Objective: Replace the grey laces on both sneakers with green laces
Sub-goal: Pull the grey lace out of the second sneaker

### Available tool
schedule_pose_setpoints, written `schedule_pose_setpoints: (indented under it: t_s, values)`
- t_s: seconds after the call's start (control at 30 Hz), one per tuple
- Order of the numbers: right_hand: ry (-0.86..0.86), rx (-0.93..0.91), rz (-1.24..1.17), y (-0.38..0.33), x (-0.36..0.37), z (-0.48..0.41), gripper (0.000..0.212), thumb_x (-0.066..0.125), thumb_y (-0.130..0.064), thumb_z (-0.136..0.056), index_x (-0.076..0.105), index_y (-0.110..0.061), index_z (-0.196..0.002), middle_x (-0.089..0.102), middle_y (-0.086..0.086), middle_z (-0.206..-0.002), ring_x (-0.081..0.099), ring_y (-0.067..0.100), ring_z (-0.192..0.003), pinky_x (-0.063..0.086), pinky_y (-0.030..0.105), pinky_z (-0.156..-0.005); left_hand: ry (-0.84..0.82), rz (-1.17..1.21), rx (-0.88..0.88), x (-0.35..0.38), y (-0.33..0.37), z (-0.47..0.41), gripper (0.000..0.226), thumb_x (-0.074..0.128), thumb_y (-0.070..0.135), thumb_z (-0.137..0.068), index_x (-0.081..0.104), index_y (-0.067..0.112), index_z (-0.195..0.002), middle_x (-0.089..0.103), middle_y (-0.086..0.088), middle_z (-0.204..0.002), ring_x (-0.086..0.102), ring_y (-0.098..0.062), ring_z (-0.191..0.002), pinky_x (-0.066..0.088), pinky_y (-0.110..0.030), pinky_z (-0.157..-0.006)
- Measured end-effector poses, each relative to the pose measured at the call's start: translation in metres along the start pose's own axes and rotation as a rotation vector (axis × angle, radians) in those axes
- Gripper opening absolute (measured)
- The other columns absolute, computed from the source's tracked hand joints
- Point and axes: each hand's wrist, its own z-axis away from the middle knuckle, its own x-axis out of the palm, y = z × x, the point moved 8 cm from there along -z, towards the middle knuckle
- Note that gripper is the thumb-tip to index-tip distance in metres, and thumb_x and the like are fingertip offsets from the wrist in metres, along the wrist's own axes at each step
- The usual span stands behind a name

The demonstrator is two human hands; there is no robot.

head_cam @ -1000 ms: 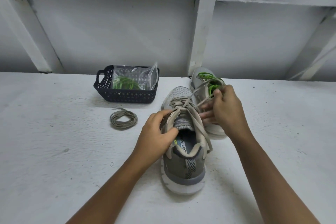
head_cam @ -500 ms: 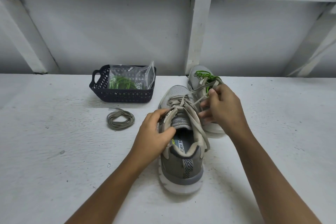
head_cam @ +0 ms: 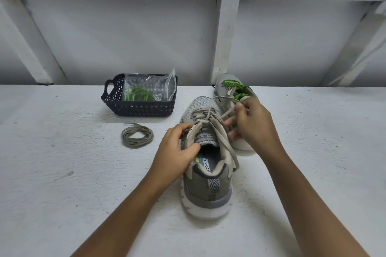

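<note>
A grey sneaker point(head_cam: 207, 185) stands heel toward me, still threaded with a grey lace point(head_cam: 211, 113). My left hand point(head_cam: 176, 150) grips the left side of its collar, thumb inside the opening. My right hand point(head_cam: 251, 123) pinches a strand of that grey lace and holds it up and to the right. Behind it stands the second sneaker point(head_cam: 226, 84), carrying a green lace point(head_cam: 237, 87); my right hand hides its rear half.
A coiled loose grey lace point(head_cam: 137, 135) lies on the white surface left of the sneakers. Behind it sits a black perforated basket point(head_cam: 139, 108) holding a clear bag with green laces point(head_cam: 144, 95). A white wall with beams rises at the back.
My right hand has drawn the grey lace strand a little farther out to the right. My left hand stays on the sneaker's collar.
</note>
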Motion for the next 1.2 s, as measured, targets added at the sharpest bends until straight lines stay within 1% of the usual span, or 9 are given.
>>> schedule_pose_setpoints:
  t_s: [0.1, 0.23, 0.37, 0.57, 0.7, 0.83, 0.93, 1.1, 1.2]
  values:
    - [0.011, 0.011, -0.027, 0.001, 0.001, 0.000, 0.024, 0.038, -0.024, -0.100, 0.047, -0.021, -0.078, 0.067, 0.002, -0.062, 0.059, 0.017, -0.040, 0.052, 0.033, -0.047, 0.008, 0.002, -0.007, -0.001, -0.002, -0.001, 0.046, 0.061, 0.011, -0.082, 0.053, 0.023, -0.126, 0.055, 0.002, -0.123, 0.051, -0.009, -0.115, 0.039, -0.035, -0.103]
    - [-0.103, -0.058, 0.170, 0.001, 0.016, 0.003, 0.028, 0.054, -0.032, -0.094, 0.060, -0.022, -0.068, 0.064, -0.008, -0.062, 0.058, 0.011, -0.057, 0.046, 0.020, -0.055, 0.004, 0.021, -0.007, 0.000, -0.003, -0.001, 0.046, 0.060, 0.011, -0.083, 0.053, 0.024, -0.126, 0.055, 0.003, -0.123, 0.051, -0.010, -0.115, 0.040, -0.037, -0.104]
    - [-0.082, -0.095, 0.220, -0.003, 0.017, 0.003, 0.017, 0.058, -0.026, -0.092, 0.070, -0.014, -0.092, 0.062, -0.009, -0.071, 0.059, 0.013, -0.074, 0.043, 0.025, -0.068, 0.006, 0.017, -0.012, 0.000, -0.004, -0.001, 0.046, 0.060, 0.014, -0.082, 0.052, 0.026, -0.126, 0.053, 0.004, -0.125, 0.049, -0.008, -0.116, 0.039, -0.033, -0.103]
    - [0.000, -0.050, 0.122, -0.005, 0.008, 0.001, 0.016, 0.048, -0.022, -0.098, 0.055, -0.014, -0.086, 0.068, -0.004, -0.070, 0.067, 0.016, -0.065, 0.057, 0.040, -0.065, 0.000, 0.011, -0.019, 0.000, -0.005, -0.001, 0.045, 0.061, 0.018, -0.083, 0.051, 0.025, -0.126, 0.052, 0.004, -0.125, 0.048, -0.009, -0.117, 0.039, -0.035, -0.103]
    - [-0.118, -0.063, 0.225, -0.004, 0.018, 0.004, 0.021, 0.059, -0.029, -0.091, 0.070, -0.012, -0.093, 0.070, 0.002, -0.082, 0.065, 0.018, -0.083, 0.051, 0.032, -0.076, -0.004, 0.015, -0.020, 0.001, -0.004, -0.001, 0.045, 0.061, 0.018, -0.083, 0.052, 0.025, -0.126, 0.053, 0.004, -0.125, 0.049, -0.010, -0.118, 0.040, -0.038, -0.104]
    - [-0.109, -0.074, 0.262, -0.004, 0.017, 0.002, 0.021, 0.058, -0.026, -0.092, 0.070, -0.009, -0.090, 0.068, 0.001, -0.077, 0.063, 0.018, -0.078, 0.048, 0.030, -0.071, -0.008, 0.019, -0.021, 0.001, -0.006, -0.001, 0.045, 0.062, 0.017, -0.083, 0.052, 0.025, -0.127, 0.053, 0.006, -0.125, 0.049, -0.009, -0.117, 0.039, -0.038, -0.104]
    - [-0.064, -0.053, 0.256, -0.003, 0.013, 0.000, 0.023, 0.049, -0.023, -0.097, 0.061, -0.010, -0.084, 0.064, -0.008, -0.068, 0.063, 0.014, -0.067, 0.048, 0.026, -0.059, -0.018, 0.018, -0.024, 0.002, -0.005, 0.000, 0.053, 0.059, 0.032, -0.074, 0.052, 0.026, -0.127, 0.053, 0.007, -0.124, 0.049, -0.008, -0.117, 0.040, -0.036, -0.103]
    - [0.040, 0.089, -0.147, 0.001, 0.000, 0.002, 0.022, 0.037, -0.023, -0.102, 0.046, -0.016, -0.082, 0.064, 0.010, -0.062, 0.063, 0.023, -0.044, 0.056, 0.039, -0.044, -0.010, 0.007, -0.019, 0.002, -0.005, -0.002, 0.062, 0.053, 0.037, -0.066, 0.053, 0.026, -0.126, 0.054, 0.007, -0.123, 0.050, -0.007, -0.115, 0.041, -0.033, -0.102]
    - [0.061, 0.092, -0.213, 0.000, -0.006, 0.006, 0.029, 0.041, -0.030, -0.101, 0.048, -0.015, -0.077, 0.064, 0.009, -0.055, 0.064, 0.023, -0.043, 0.055, 0.035, -0.041, -0.007, 0.013, -0.009, 0.002, -0.007, -0.003, 0.058, 0.056, 0.035, -0.070, 0.053, 0.025, -0.127, 0.053, 0.007, -0.124, 0.049, -0.007, -0.116, 0.040, -0.030, -0.102]
